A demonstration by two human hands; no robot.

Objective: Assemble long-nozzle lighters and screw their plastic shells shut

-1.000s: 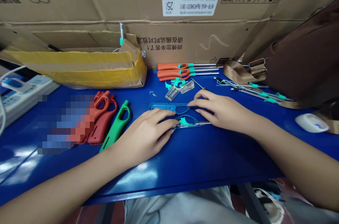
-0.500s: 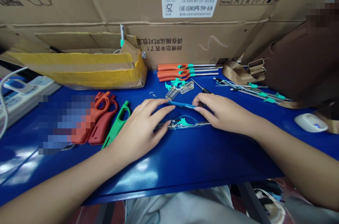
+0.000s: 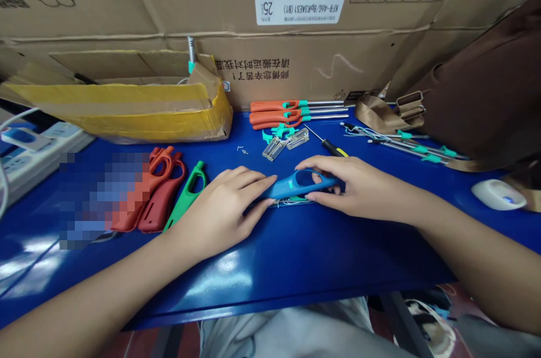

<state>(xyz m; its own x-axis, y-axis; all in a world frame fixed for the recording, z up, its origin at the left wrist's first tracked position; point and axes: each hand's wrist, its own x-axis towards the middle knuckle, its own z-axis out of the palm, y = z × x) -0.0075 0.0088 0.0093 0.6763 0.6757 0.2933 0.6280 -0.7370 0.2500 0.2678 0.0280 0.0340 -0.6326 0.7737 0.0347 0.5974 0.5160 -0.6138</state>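
Observation:
A blue lighter handle shell [image 3: 281, 186] with a finger loop is held level between my two hands. My left hand [image 3: 239, 203] pinches its left end between fingers and thumb. On the loop end, my right hand [image 3: 353, 183] has its fingers curled round the plastic. Just below the shell lies a wired metal lighter tube [image 3: 291, 203] with a teal trigger, mostly covered; whether shell and tube touch I cannot tell. Behind them are clear fuel tanks [image 3: 274, 148], loose teal triggers [image 3: 281, 132] and a screwdriver [image 3: 332, 146].
Red, orange and green handle shells [image 3: 186, 194] lie left. Orange lighters [image 3: 274, 116] are lined up at the back. Wired tubes [image 3: 416, 149] and a white mouse [image 3: 499, 194] are right. A yellow-taped carton [image 3: 127, 115] and power strip [image 3: 42, 149] stand back left.
The blue shell has turned from edge-on to show its broad side and loop, and has come down over the wired tube. My right hand has shifted slightly right and lower.

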